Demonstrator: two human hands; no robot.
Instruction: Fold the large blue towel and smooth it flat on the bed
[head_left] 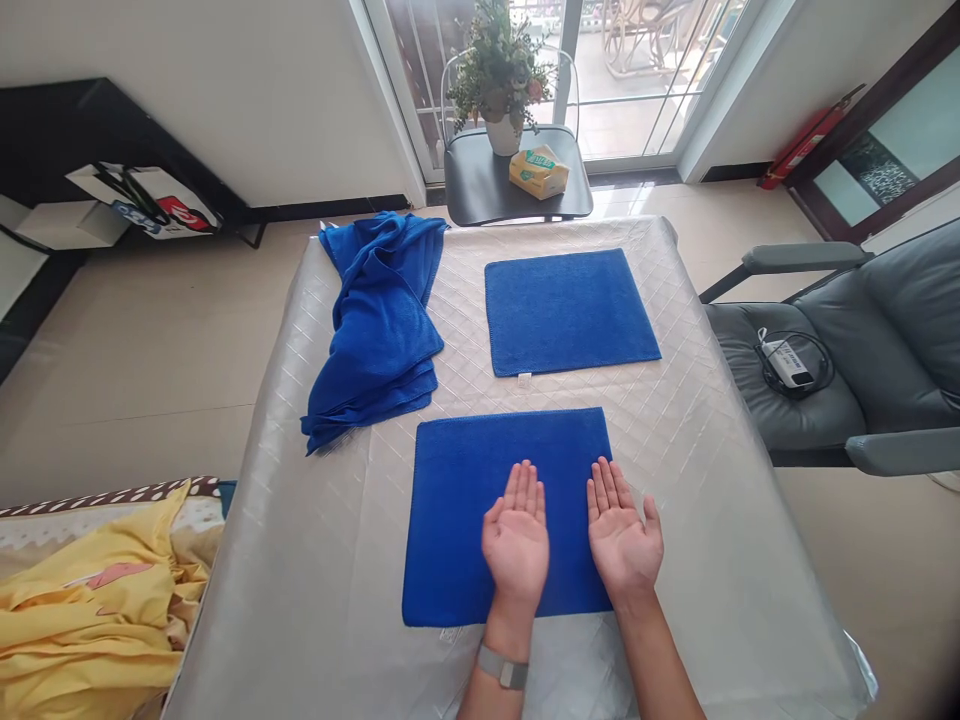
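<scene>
Both palms face up over the nearer blue towel (457,510), which lies flat on the table. My left hand (517,535) has its fingers stretched out and holds nothing; a grey band circles that wrist. Over the towel's right edge, my right hand (622,535) is likewise open, its thumb apart from the fingers. Whether either hand touches the cloth, I cannot tell. Farther back lies a second flat blue towel (570,310) with a small white tag on its near edge. To the left is a crumpled heap of blue towels (382,320).
A quilted silvery cover drapes the table (322,600). Beyond its far edge stands a dark chair (480,195) bearing a potted plant (504,95) and a tissue pack (538,172). A grey armchair (810,410) is at right, yellow cloth (90,610) at lower left.
</scene>
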